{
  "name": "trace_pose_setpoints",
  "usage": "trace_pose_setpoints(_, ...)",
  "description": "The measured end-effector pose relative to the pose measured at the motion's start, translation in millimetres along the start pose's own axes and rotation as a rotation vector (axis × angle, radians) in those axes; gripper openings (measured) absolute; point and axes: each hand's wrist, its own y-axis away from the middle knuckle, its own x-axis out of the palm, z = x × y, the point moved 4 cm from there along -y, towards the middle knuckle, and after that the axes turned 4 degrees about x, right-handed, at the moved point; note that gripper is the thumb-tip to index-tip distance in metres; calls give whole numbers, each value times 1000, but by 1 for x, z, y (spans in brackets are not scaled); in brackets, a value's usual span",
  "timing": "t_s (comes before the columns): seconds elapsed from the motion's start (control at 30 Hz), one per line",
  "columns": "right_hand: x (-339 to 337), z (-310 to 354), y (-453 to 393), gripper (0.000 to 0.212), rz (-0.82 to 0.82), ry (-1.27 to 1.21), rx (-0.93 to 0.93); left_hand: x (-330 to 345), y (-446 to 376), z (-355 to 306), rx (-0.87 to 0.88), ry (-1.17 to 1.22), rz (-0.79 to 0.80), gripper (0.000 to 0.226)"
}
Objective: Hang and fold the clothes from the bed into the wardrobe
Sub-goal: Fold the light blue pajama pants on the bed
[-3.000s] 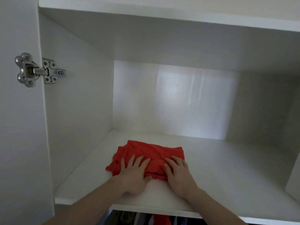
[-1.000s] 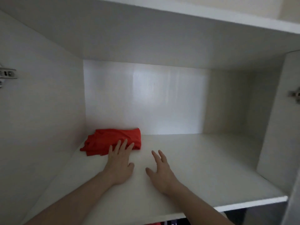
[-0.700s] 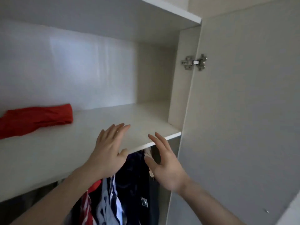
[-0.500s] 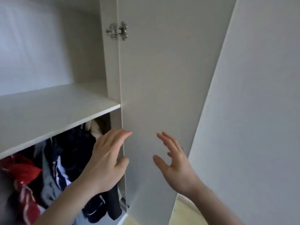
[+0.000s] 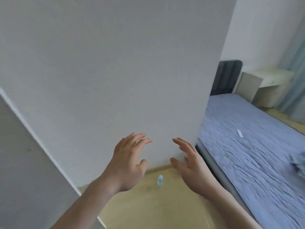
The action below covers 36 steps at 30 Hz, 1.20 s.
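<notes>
Two bare forearms enter from the lower edge, nearer the camera than the bottle (image 5: 159, 181) on the floor. No sleeves, no gloves. Left hand (image 5: 127, 162) and right hand (image 5: 189, 164) both bare: no rings, watch or bands visible on fingers or wrists. Nails short, unpainted as far as the blur allows. Forearms slim; left one in shadow, right one lit.

wall (image 5: 115, 63) ahead, bed (image 5: 257, 146) to its right, bottle (image 5: 159, 181) on floor (image 5: 148, 209) between

Blue quilted bed (image 5: 247, 146), dark grey headboard (image 5: 228, 76), pale wood floor (image 5: 148, 204) — white wall (image 5: 115, 63).
</notes>
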Motion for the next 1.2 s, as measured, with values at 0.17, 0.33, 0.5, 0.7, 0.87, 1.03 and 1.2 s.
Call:
trace_pose_setpoints(0.17,-101,-65,28,54,-204,52,167,76,-79,-77,187,47,149,58)
trace_pose_setpoints(0.33,-179,-128,44,53,-328,92,297,148,-140,-144,331,84,279,57)
trace_pose_setpoints(0.5,-255,-193,42,52,-382,124,397,217,-208,-198,398,106,369,61)
trace_pose_setpoints(0.7,-350,-260,56,52,-479,147,515,312,-284,-287,500,124,505,64)
trace_pose_setpoints(0.87,-427,-309,111,50,-592,138,618,379,-308,-389,631,134,664,65)
trace_pose_setpoints(1.03,-507,-364,150,50,-648,142,649,435,-324,-489,700,134,690,65)
trace_pose_setpoints(1.2,-589,-417,177,53,-583,165,634,488,-327,-575,665,154,667,58)
